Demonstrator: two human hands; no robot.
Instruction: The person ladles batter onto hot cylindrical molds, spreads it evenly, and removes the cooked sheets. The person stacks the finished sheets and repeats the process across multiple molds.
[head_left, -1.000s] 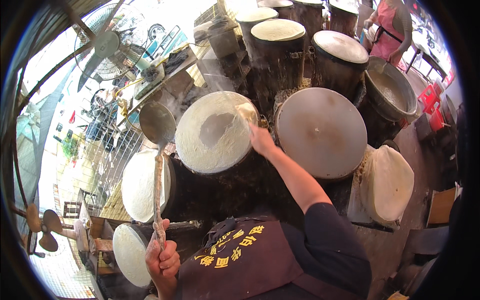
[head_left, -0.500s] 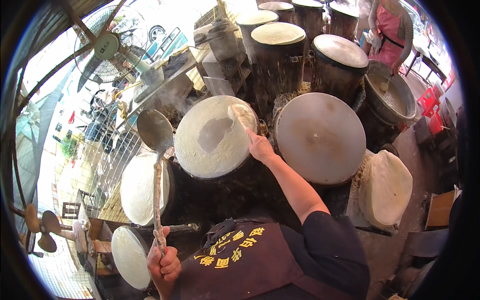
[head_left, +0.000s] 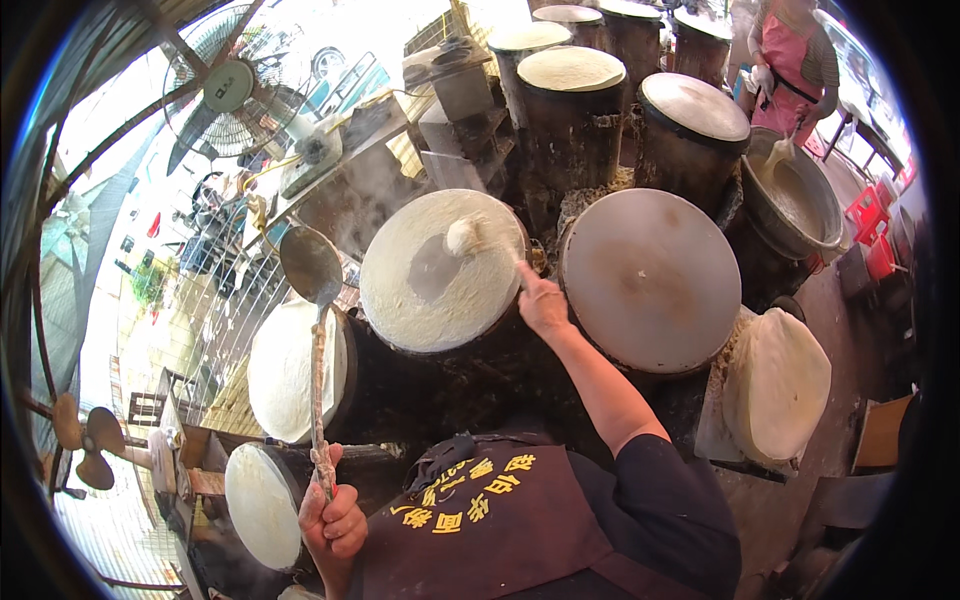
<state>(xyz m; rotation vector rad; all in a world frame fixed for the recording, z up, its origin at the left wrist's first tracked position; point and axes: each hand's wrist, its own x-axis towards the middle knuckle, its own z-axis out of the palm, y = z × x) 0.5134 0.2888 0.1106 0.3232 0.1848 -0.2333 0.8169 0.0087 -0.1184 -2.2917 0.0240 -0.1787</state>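
Ringing a dark-aproned person, round griddles (head_left: 650,275) on black drums are seen, most coated with pale batter. A spreader (head_left: 470,238) is gripped by the right hand (head_left: 542,303) at the centre griddle's (head_left: 440,275) right edge; a ladle (head_left: 312,265) is clenched upright by the left hand (head_left: 332,520). Fans (head_left: 232,90) are mounted at the open left side.

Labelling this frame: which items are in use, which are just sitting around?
In use: right hand, white-headed spreader, batter-covered round griddle, left hand, long-handled metal ladle.
Idle: bare grey round griddle, stacked pale crepes, grey fan.
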